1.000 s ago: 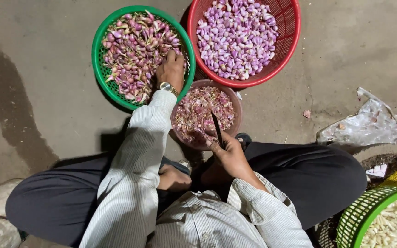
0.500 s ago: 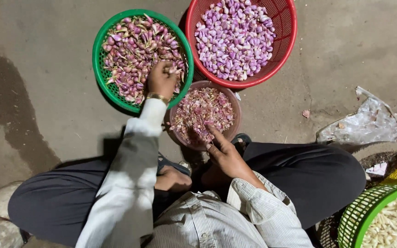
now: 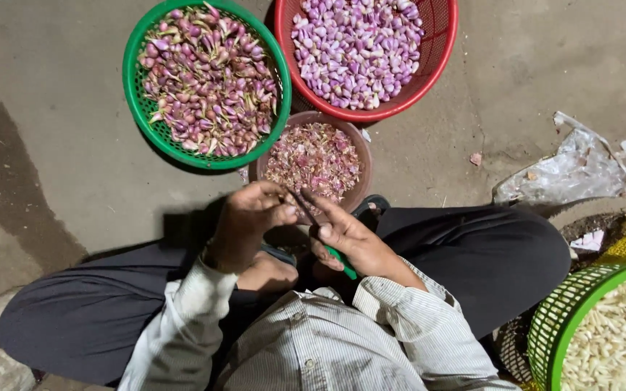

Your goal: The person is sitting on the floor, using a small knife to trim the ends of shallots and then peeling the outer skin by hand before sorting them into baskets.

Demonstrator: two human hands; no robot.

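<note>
I saw the left hand [image 3: 249,221] had come back from the green basket [image 3: 133,108] pinched shut on 1 shallot I could barely see, meeting the right hand [image 3: 353,242] clamped on the knife [image 3: 306,210] over the brown bowl [image 3: 364,156].

Two baskets [image 3: 139,116] [image 3: 440,65] sit side by side beyond a bowl [image 3: 360,156], which lies before both hands [image 3: 251,221] [image 3: 353,239].

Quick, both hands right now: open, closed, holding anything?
Left hand: fingers curled shut, apparently on a small bulb; it is hidden.
Right hand: closed on a green-handled knife, forefinger extended.
</note>
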